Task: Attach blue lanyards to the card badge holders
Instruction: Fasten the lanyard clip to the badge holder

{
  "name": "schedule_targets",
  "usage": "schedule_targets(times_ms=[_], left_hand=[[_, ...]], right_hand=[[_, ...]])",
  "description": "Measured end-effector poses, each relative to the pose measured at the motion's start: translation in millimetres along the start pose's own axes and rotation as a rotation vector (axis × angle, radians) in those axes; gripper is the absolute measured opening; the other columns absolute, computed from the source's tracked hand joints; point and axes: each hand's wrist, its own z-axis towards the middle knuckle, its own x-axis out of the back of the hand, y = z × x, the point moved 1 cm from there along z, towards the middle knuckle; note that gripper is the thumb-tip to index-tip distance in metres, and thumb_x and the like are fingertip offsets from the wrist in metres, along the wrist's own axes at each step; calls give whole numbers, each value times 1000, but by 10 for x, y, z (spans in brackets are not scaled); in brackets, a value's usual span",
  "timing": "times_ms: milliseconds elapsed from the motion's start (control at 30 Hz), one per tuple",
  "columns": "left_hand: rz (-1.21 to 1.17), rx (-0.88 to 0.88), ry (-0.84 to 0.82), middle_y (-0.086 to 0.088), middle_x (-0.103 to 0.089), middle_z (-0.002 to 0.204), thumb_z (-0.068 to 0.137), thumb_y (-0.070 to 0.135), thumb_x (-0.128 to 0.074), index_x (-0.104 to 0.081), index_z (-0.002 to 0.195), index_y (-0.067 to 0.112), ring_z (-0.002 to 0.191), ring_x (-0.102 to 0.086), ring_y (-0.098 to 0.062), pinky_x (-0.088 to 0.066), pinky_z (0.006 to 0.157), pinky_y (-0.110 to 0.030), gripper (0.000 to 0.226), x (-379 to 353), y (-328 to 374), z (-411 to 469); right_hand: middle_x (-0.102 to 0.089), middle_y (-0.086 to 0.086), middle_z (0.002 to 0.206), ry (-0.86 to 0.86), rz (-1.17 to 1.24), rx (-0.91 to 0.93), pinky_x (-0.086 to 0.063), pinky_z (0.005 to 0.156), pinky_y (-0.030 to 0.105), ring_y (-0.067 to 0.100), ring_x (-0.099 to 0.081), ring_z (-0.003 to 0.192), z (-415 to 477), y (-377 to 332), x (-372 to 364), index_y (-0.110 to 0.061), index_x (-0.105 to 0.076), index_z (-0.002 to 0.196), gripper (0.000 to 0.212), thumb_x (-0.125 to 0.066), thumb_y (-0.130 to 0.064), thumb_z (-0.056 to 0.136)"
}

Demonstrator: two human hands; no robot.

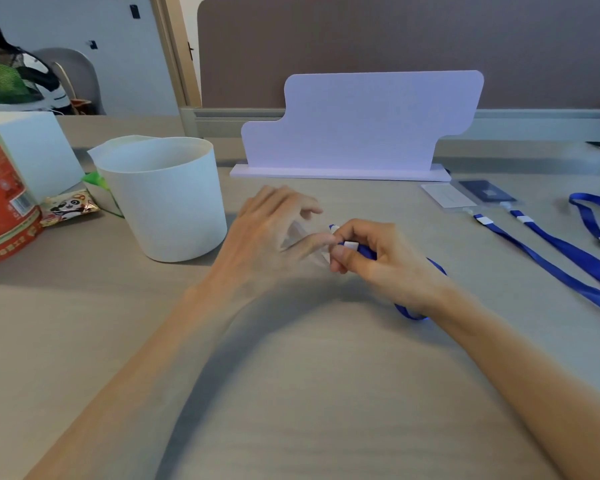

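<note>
My right hand grips the clip end of a blue lanyard, whose strap loops out under my wrist. My left hand pinches a clear card badge holder between thumb and forefinger, right against the lanyard's white clip. Both hands meet at mid-table. At the right lie two badge holders, a white one and a dark one, each with a blue lanyard clipped on. Another loose blue lanyard lies at the far right.
A white paper bucket stands left of my hands. A lilac desk stand is behind. A red-printed carton, a white box and a snack packet crowd the left edge. A person sits far left.
</note>
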Motion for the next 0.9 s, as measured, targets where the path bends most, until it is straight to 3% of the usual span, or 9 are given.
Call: schedule_targets(times_ms=[67, 133, 400, 700, 767, 900], left_hand=[[-80, 41, 75, 12, -50, 99, 82, 48, -64, -62, 99, 12, 94, -42, -5, -38, 86, -18, 40, 10, 25, 9], [-132, 61, 92, 11, -49, 100, 82, 44, -66, -62, 98, 11, 95, -43, -7, -35, 86, -13, 36, 17, 42, 16], [-57, -117, 33, -5, -60, 112, 85, 42, -66, -68, 101, 16, 103, -56, -23, -46, 89, -30, 31, 3, -13, -10], [286, -404, 77, 0, -70, 86, 96, 23, -58, -70, 80, 10, 78, -61, -28, -49, 61, -41, 23, 5, 42, 4], [343, -425, 110, 0, -68, 79, 94, 19, -56, -66, 73, 10, 72, -59, -28, -47, 56, -40, 25, 8, 81, 17], [306, -401, 156, -2, -66, 72, 90, 13, -55, -63, 67, 8, 67, -57, -29, -45, 54, -38, 25, -3, 130, 17]], right_hand=[[-66, -10, 66, -2, 123, -9, -45, 63, 18, 8, -59, 65, 11, -14, 16, -16, -62, 82, 17, -55, -9, 96], [-65, -9, 64, -5, 197, -32, -40, 59, 12, 5, -55, 62, 16, -31, 15, -14, -61, 81, 19, -53, -7, 96], [-64, -3, 66, 43, 287, -58, -35, 58, 22, 9, -46, 58, 31, -38, 65, -11, -60, 78, 20, -53, -7, 97], [-61, -3, 62, 62, 221, -44, -35, 60, 24, 10, -41, 55, 19, -44, 81, -9, -63, 79, 19, -54, -8, 96], [-60, -3, 62, 61, 255, -31, -41, 60, 17, 7, -48, 55, 21, -69, 68, -7, -62, 78, 20, -53, -4, 96], [-59, 3, 63, 68, 315, -24, -45, 57, 15, 11, -50, 56, 34, -88, 16, -4, -60, 78, 20, -52, 1, 95]])
